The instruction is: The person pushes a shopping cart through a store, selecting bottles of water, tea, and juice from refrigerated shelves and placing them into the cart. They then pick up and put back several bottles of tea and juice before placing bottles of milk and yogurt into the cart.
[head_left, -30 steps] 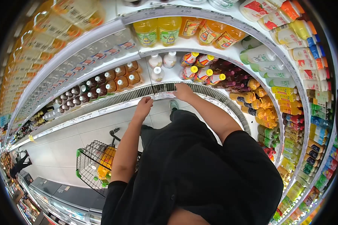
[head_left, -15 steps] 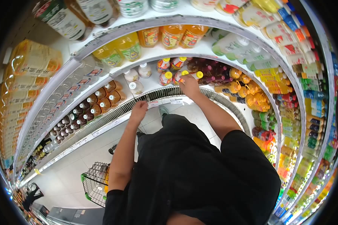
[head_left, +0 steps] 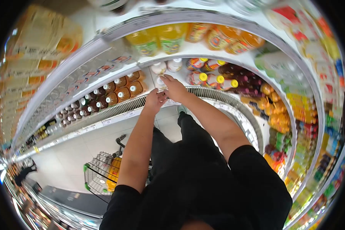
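Observation:
Near the front edge of the lower shelf, my right hand (head_left: 174, 89) is at a small white bottle (head_left: 160, 82), its fingers and thumb around the bottle's right side and partly hiding it. Just below and to the left, my left hand (head_left: 155, 101) has its fingers apart and pointing toward the right hand; nothing shows in it. Two more white bottles (head_left: 174, 65) stand behind. To their right are several colourful bottles with yellow caps (head_left: 215, 79). Brown bottles with pale caps (head_left: 123, 93) stand in rows on the left.
A metal rail (head_left: 214, 93) runs along the shelf front. Upper shelves carry large yellow bottles (head_left: 170, 37) and orange ones (head_left: 220, 37). A wire shopping cart (head_left: 99, 172) holding something orange stands at lower left. Far left is another person (head_left: 24, 174).
My right hand has left the yellow-capped bottles and moved left to the white bottle. My left hand is closer to it, its fingers now apart. The camera view has shifted.

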The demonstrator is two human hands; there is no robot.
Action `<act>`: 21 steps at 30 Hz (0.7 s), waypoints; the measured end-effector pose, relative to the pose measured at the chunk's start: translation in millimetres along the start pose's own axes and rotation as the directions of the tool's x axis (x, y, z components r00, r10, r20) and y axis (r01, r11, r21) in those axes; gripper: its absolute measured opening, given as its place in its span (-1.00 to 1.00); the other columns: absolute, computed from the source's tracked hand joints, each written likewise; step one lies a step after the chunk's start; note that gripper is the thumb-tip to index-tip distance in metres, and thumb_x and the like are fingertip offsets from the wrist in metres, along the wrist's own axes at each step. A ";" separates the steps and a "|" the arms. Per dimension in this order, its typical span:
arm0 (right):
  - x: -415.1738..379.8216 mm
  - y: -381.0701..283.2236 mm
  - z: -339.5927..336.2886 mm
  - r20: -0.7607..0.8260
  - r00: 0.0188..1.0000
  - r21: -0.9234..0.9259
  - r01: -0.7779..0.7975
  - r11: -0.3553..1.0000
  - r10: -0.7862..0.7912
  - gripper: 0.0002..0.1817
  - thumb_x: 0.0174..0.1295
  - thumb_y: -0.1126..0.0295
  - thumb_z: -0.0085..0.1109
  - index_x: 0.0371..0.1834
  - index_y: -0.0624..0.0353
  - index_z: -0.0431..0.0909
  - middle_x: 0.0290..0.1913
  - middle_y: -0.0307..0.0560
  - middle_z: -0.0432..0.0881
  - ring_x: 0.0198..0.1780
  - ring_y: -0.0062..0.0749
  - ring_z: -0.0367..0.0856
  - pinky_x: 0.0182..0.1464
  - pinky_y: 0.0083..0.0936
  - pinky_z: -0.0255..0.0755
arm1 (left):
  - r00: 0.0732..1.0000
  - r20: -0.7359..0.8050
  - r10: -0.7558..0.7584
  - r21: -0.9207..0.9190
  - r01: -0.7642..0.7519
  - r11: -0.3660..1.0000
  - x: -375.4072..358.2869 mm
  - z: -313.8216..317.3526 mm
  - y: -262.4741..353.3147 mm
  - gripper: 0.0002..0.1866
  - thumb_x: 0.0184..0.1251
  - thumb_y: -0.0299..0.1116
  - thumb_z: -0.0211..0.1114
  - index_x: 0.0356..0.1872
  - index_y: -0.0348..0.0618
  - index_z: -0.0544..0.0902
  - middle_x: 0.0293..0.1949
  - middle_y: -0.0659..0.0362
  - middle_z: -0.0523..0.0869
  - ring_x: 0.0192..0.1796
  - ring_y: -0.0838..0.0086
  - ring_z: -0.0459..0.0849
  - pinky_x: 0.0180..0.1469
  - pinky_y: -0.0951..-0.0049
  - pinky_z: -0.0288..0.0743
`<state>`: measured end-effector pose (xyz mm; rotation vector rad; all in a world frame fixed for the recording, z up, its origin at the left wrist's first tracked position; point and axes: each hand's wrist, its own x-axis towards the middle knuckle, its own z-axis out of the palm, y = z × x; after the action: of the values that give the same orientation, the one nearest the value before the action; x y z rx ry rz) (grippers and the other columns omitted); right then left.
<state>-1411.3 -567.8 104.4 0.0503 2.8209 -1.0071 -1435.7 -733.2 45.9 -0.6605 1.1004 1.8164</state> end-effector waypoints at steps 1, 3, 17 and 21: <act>13.7 -1.1 9.7 0.021 0.999 -0.052 0.033 0.998 -0.031 -0.34 0.17 0.41 0.33 0.39 0.15 0.39 0.25 0.21 0.55 0.26 0.13 0.55 0.26 -0.12 0.50 | 0.999 -0.020 -0.041 -0.129 0.039 0.991 -3.5 7.6 5.0 -0.62 0.57 -0.18 0.08 0.23 -0.18 0.39 0.16 -0.05 0.54 0.11 0.16 0.62 0.19 0.17 0.55; 28.2 -11.7 8.9 0.090 0.995 -0.083 -0.025 0.996 0.032 -0.41 0.17 0.43 0.32 0.31 0.15 0.43 0.21 0.19 0.57 0.18 0.14 0.60 0.18 -0.11 0.54 | 0.993 -0.061 -0.102 -0.288 0.080 0.954 -8.5 21.7 9.2 -0.62 0.61 -0.15 0.00 0.22 -0.21 0.39 0.12 -0.08 0.58 0.11 0.14 0.64 0.23 0.15 0.53; -27.2 -5.8 34.7 0.288 0.847 -0.385 -0.325 0.864 0.447 -0.32 0.27 0.24 0.24 0.40 0.37 0.31 0.07 0.42 0.67 0.13 0.21 0.68 0.22 -0.05 0.50 | 0.978 -0.006 -0.210 -0.388 0.191 0.902 27.2 20.8 -92.8 -0.60 0.41 -0.12 0.31 0.17 -0.04 0.55 -0.11 0.12 0.68 -0.13 0.39 0.67 0.05 0.23 0.55; -40.6 -48.2 1.2 0.401 0.774 -0.110 -0.490 0.865 0.490 -0.48 0.26 0.21 0.21 0.19 0.35 0.52 -0.09 0.32 0.73 -0.21 0.06 0.79 -0.20 -0.15 0.65 | 0.959 0.103 -0.262 -0.398 0.282 0.873 -19.0 14.0 -73.7 -0.57 0.43 -0.12 0.31 0.23 -0.01 0.52 0.08 0.08 0.69 0.10 0.30 0.67 0.15 0.19 0.56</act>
<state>-1374.8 -605.2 139.8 0.4877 2.2329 -0.7772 -1361.6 -712.9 36.8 -0.9629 0.5568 1.8127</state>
